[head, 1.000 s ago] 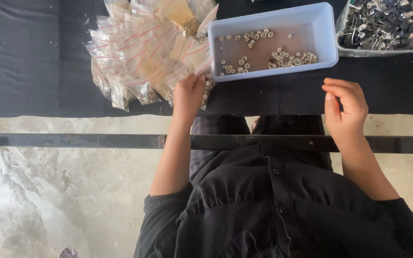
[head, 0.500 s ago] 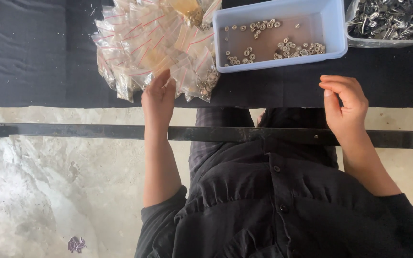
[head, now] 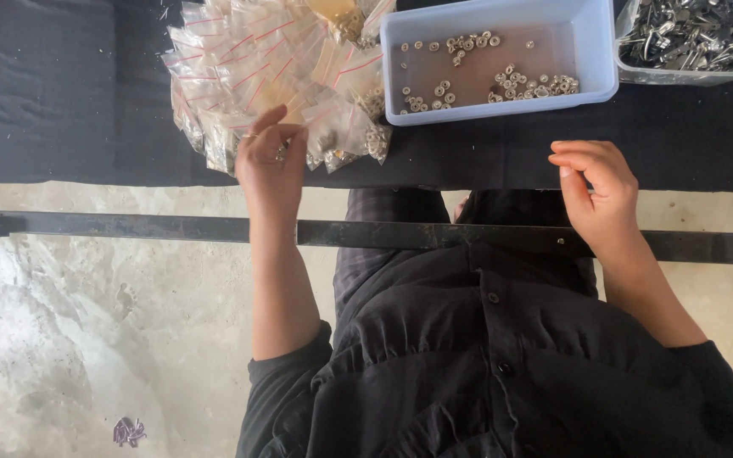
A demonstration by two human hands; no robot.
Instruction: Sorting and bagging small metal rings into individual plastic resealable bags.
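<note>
The single camera sits on my head and looks almost straight down, close over my lap and the near edge of the black table (head: 61,93); the table's far side is cut off, probably just beyond the frame.

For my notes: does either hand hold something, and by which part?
The left hand pinches a small clear bag from the pile, apparently at its lower edge. The right hand seems empty.
</note>
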